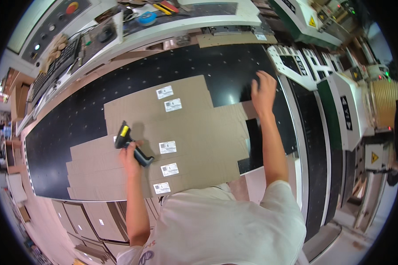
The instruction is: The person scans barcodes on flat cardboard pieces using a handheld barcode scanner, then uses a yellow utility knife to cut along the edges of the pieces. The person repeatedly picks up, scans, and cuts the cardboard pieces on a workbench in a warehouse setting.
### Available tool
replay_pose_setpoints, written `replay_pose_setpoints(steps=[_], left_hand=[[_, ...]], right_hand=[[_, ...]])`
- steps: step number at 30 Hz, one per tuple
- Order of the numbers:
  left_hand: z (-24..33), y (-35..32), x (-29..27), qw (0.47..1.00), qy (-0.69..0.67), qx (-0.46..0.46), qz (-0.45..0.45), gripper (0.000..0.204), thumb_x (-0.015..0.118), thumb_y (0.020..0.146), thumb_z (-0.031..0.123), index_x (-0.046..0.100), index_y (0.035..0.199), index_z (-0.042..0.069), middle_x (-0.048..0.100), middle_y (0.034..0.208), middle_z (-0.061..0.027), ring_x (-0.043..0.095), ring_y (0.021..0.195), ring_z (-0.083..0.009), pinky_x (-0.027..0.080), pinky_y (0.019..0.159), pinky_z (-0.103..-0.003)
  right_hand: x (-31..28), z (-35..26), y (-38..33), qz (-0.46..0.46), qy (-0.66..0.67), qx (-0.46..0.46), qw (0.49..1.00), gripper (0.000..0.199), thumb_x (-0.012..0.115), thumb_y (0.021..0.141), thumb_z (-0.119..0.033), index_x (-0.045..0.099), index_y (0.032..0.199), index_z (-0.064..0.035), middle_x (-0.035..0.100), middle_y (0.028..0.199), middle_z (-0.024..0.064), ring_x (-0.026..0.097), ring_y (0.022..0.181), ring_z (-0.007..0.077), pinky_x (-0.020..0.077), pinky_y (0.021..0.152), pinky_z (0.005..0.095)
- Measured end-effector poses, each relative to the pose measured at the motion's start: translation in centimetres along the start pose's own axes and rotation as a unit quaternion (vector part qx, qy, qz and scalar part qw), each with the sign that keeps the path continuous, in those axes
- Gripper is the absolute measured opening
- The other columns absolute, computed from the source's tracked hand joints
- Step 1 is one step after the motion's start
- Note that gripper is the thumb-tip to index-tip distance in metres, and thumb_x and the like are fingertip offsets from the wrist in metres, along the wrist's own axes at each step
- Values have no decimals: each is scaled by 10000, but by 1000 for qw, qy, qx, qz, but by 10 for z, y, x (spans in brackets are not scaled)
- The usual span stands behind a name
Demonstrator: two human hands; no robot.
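Wrapped round the grip of a black handheld barcode scanner (123,137) with a yellow label is my left hand (130,158). It hovers above the left part of several flat brown cardboard panels (203,141), which lie side by side on the black table (66,128). White printed labels, among them a middle label (167,147) and a far label (164,92), are stuck on the panels. My right hand (264,90) is raised over the black surface at the far right, fingers apart and holding nothing.
A machine with green and white housings (347,112) stands along the right. Beyond the table, a bench carries a roll of blue tape (147,18), a keyboard (66,62) and tools. A control panel with a red button (72,7) is at far left. Stacked panels (102,221) stand below the near edge.
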State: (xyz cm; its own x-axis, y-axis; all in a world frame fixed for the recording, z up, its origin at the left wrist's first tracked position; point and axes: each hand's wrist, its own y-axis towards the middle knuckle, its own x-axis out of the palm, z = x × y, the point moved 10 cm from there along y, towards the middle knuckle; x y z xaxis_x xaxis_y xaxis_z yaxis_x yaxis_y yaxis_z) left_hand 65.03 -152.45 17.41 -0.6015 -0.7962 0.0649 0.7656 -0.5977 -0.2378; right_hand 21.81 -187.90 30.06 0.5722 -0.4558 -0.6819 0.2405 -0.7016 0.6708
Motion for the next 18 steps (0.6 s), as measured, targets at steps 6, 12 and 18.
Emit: replay_pose_setpoints(steps=[6,12,18], left_hand=[[-13,-29,-7,998,40,-15,49,292,677,920,243,692,935,-49,717,877,-78,544,733,-106,442,675,-281],[2,-33,0,992,114,3,55,284,721,911,224,694,915,-58,708,816,-79,607,729,-129,488,677,-304],[-16,-41,-13,991,103,-45,71,254,744,862,271,699,852,21,612,718,-2,545,635,-113,437,574,-321]], right_hand=[[173,-51,66,-120,-5,-115,986,411,692,888,-87,625,1284,-4,622,1369,126,546,1303,345,464,1071,462],[241,-80,84,-132,-48,-185,973,400,536,968,-109,586,1352,-9,582,1443,135,510,1374,336,418,1131,460],[230,-122,80,-209,9,-187,960,174,636,933,-169,649,1045,-37,652,1103,191,631,1088,375,505,943,507]])
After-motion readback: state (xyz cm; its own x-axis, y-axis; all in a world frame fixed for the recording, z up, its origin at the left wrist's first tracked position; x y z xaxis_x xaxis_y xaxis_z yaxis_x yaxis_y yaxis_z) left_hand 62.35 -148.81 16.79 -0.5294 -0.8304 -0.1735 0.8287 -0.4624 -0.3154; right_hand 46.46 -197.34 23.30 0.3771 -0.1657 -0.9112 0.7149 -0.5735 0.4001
